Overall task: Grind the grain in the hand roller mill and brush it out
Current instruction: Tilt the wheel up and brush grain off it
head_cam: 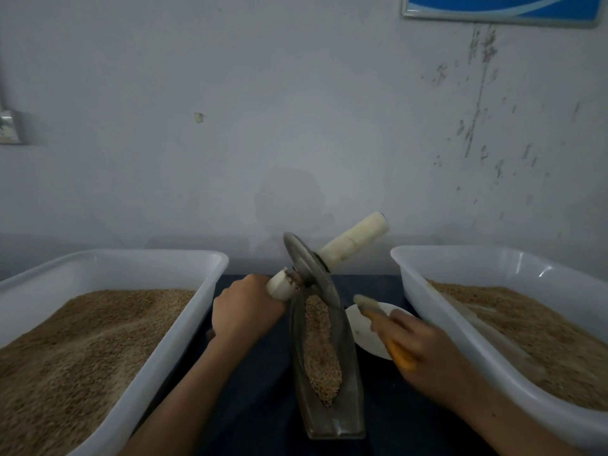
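Grinding looked finished, brushing about to start. Trough (329, 366) sat on desk (256, 406) between both hands, grain (320, 350) lying inside. Left hand (245, 311) wrapped the roller handle (279, 287), wheel (311, 274) tilted up. Right hand (421, 350) gripped brush (385, 327) over white plate (365, 334). Next: sweep grain out.

My left hand (245, 307) grips the mill wheel's (309, 268) white handle (279, 286) above the grain-filled trough (324, 353); my right hand (418, 343) holds an orange-handled brush (381, 319) over a white dish (370, 334), between two tubs (108, 268) of grain.
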`<state>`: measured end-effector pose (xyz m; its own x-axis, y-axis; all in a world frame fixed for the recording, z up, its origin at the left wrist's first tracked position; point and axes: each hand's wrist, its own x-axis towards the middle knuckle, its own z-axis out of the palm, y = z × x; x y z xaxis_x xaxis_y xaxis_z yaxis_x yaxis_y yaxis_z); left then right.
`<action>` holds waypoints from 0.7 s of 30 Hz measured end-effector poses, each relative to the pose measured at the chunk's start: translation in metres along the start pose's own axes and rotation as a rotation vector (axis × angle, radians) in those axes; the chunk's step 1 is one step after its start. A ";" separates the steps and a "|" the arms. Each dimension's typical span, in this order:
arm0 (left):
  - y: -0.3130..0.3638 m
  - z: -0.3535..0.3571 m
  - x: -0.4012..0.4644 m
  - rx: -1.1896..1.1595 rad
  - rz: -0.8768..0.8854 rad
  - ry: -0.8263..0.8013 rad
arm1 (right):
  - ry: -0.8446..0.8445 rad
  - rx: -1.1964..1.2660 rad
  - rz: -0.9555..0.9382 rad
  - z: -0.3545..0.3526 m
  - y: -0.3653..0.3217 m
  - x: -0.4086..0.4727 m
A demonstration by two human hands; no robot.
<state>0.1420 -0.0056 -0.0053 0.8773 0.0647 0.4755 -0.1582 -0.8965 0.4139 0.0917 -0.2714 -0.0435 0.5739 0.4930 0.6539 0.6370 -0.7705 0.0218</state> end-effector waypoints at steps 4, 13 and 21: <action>-0.001 -0.001 0.002 -0.030 -0.023 -0.012 | 0.252 0.381 0.150 0.005 -0.003 0.023; -0.005 -0.003 0.004 -0.017 -0.032 0.008 | 0.141 0.672 0.289 0.042 0.008 0.079; -0.010 0.001 0.005 -0.056 -0.058 0.009 | -0.047 0.578 0.375 0.056 0.012 0.104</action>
<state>0.1483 0.0029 -0.0076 0.8817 0.1204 0.4563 -0.1321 -0.8653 0.4835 0.1878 -0.2066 -0.0177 0.8226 0.2618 0.5047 0.5554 -0.5598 -0.6149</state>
